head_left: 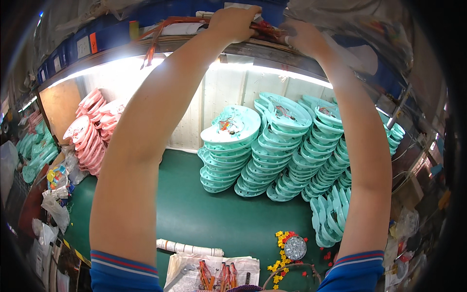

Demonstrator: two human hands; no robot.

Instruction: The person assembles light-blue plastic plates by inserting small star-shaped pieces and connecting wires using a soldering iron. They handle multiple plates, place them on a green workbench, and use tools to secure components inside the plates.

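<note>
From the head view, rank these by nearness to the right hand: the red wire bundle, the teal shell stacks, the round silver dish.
1. Red wire bundle, on the shelf beside the right hand.
2. Teal shell stacks, below, on the bench's back.
3. Round silver dish, at the near bench edge.

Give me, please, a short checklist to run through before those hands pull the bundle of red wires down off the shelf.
1. Left hand on the wire bundle: ok, it rests on top of it.
2. Right hand on the bundle: ok, touching its right end.
3. Firm grip: cannot tell, the fingers are hidden.
4. Loose strands free of the shelf edge: not ok, they hang over it.
5. Green bench has open space below: ok.
6. Teal shell stacks clear of the arms: ok, they sit behind.
</note>
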